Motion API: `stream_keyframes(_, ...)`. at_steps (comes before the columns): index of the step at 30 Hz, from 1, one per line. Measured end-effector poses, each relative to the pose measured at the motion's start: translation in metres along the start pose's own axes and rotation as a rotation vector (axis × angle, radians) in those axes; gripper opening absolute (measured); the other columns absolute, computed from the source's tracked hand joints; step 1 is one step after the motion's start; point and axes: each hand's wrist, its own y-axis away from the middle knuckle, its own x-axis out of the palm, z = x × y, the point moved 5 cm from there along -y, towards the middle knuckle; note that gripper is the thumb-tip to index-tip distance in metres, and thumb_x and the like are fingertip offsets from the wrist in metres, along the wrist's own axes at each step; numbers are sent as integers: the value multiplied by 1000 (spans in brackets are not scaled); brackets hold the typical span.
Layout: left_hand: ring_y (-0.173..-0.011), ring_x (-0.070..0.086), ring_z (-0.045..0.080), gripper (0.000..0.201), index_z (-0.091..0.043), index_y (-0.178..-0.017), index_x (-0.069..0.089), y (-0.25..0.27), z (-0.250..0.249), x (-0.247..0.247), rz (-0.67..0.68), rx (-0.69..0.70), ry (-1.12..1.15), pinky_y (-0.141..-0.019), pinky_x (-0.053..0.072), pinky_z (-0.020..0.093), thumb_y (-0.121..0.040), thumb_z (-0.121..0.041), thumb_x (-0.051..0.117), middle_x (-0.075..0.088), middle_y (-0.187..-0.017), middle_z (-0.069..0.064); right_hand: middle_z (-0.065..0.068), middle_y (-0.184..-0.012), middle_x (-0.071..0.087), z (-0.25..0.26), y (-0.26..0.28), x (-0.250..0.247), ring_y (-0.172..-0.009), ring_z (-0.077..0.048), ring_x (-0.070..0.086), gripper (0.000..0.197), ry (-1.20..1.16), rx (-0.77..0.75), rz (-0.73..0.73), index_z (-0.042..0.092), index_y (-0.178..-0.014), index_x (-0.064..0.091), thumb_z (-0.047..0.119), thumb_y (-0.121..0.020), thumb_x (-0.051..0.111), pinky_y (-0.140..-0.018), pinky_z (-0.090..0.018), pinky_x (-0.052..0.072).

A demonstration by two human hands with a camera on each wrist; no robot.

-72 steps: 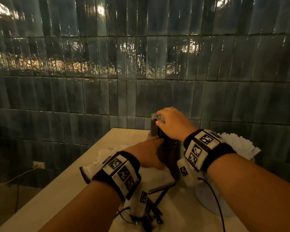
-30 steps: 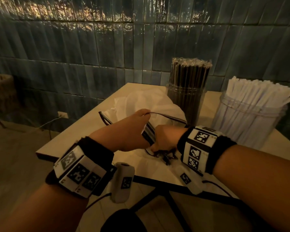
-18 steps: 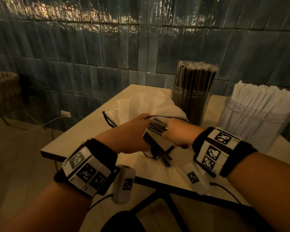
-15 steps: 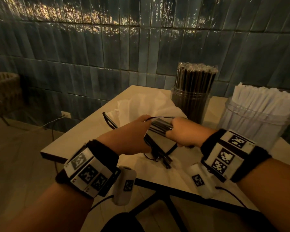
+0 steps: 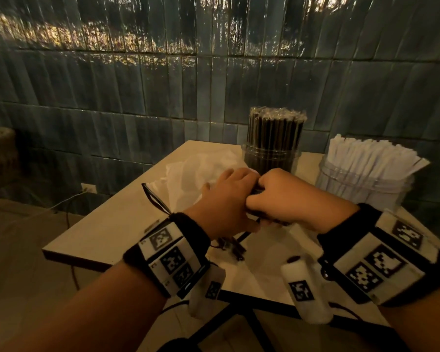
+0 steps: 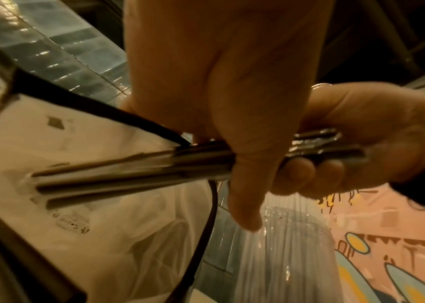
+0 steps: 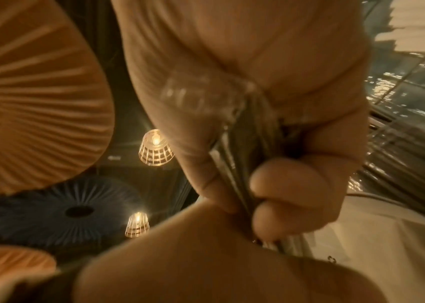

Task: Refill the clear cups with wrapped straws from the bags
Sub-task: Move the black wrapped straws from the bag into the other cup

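Note:
A bundle of black wrapped straws (image 6: 133, 174) sticks out of the mouth of a white bag (image 5: 196, 171) with a black rim. My left hand (image 5: 235, 189) grips the bundle right at the bag's mouth, thumb laid across it (image 6: 239, 184). My right hand (image 5: 267, 196) is curled round the bundle's free end (image 7: 242, 155), knuckle to knuckle with the left. Behind the hands stands a clear cup packed with black wrapped straws (image 5: 273, 141). To its right is a clear cup of white wrapped straws (image 5: 366, 168).
The light table (image 5: 107, 232) ends at a near-left edge, with floor beyond. A dark tiled wall (image 5: 214, 97) rises close behind the cups. A few loose dark straws (image 5: 233, 247) lie on the bag near my left wrist.
The hands left the black-straw cup and came back to the bag. My right hand took the bundle's end there, and both hands have now closed together round it, slightly higher.

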Motion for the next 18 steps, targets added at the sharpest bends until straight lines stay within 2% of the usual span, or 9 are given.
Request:
stream_keyframes(2,-113,46,19,59,-26,-117,53,-5,0,-1,-41,-7,58,-95,41,55,-67,-47,76,50,-118,-5,-11,-56,64,-2,2,-5,-44,-13,56,17,-107,6,7,0,-72,65,15,-82,62,-42,-18,43)
stream_keyframes(4,-99,52,17,36,-24,-105,60,-7,4,-2,-104,-64,88,-91,44,53,-74,-37,72,55,-103,-6,-18,-70,67,-5,5,-7,-52,-16,62,23,-373,31,31,-5,-88,66,18,-87,61,-46,-22,48)
stream_keyframes(7,-88,59,20,15,-19,-92,63,-7,13,-3,-199,-137,156,-82,49,43,-80,-25,69,60,-88,-4,-15,-78,70,-11,8,-12,-64,-23,70,27,-839,64,35,4,-98,60,30,-94,53,-52,-27,56)
stream_keyframes(9,-81,60,23,10,-16,-85,63,-6,16,-7,-257,-161,248,-74,50,38,-79,-20,71,62,-82,1,-15,-85,70,-16,7,-17,-69,-26,71,25,-967,43,-12,7,-104,59,29,-96,48,-53,-30,57)
stream_keyframes(11,-79,59,23,13,-15,-86,62,-4,18,-14,-320,-179,347,-72,50,35,-80,-21,72,63,-86,5,-13,-97,66,-24,2,-19,-74,-22,68,17,-827,-12,-111,15,-109,60,16,-96,48,-56,-32,56)
stream_keyframes(13,-80,59,21,14,-18,-84,58,-3,17,-22,-371,-157,429,-72,49,33,-82,-22,71,61,-92,7,-4,-102,61,-33,-4,-17,-88,-20,63,33,-505,-103,-208,20,-121,56,4,-93,49,-71,-33,54)
stream_keyframes(15,-80,60,21,12,-14,-88,61,-4,15,-32,-394,-113,487,-75,51,34,-84,-21,69,61,-91,9,4,-106,56,-35,-7,-11,-102,-13,58,49,-239,-221,-236,19,-132,48,-2,-89,54,-83,-22,49)
stream_keyframes(16,-80,62,20,15,-10,-93,62,-5,14,-37,-399,-98,518,-75,52,33,-84,-21,68,63,-90,9,7,-109,55,-35,-7,-6,-105,-8,55,55,-188,-262,-228,21,-135,46,-3,-86,57,-84,-15,47)
stream_keyframes(18,-76,65,18,24,-4,-103,61,-7,11,-47,-394,-79,626,-71,55,29,-86,-20,66,66,-86,10,10,-115,53,-36,-9,3,-109,-4,51,63,-225,-305,-196,27,-136,42,2,-82,64,-85,-15,47)
